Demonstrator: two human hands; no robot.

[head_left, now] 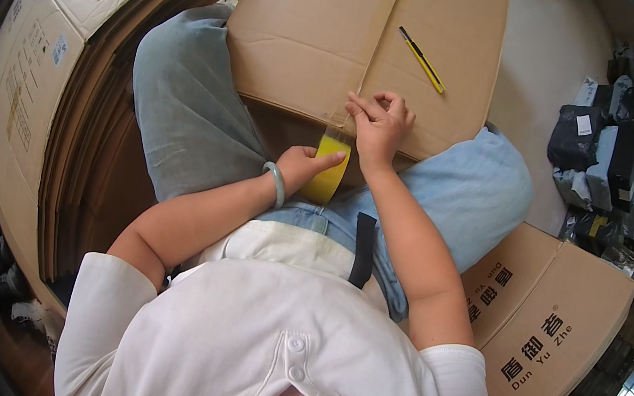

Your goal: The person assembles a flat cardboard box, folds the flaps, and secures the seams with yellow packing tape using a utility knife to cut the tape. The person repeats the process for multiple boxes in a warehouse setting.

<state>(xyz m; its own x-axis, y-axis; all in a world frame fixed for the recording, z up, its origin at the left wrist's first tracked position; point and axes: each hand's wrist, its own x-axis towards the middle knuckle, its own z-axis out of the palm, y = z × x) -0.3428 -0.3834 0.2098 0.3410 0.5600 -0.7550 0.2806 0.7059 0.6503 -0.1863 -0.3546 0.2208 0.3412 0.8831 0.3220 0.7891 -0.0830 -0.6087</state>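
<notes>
A large brown cardboard box (pixel 309 33) lies in front of me between my knees, its flap seam running away from me. My left hand (pixel 301 168) wraps round a yellow roll of packing tape (pixel 322 184) just below the box's near edge. From the roll a clear strip of tape (pixel 338 133) runs up to that edge, by the seam. My right hand (pixel 382 128) rests over the box edge, thumb and finger pinched at the strip's upper end. On the box top, beyond my right hand, lies a slim yellow and black utility knife (pixel 422 60).
A tall stack of flattened cartons (pixel 80 81) stands close on my left. Another brown carton (pixel 552 323) with dark print sits at my right. Farther right are piled black and grey wrapped parcels (pixel 611 152). Dark shoes (pixel 5 283) line the lower left.
</notes>
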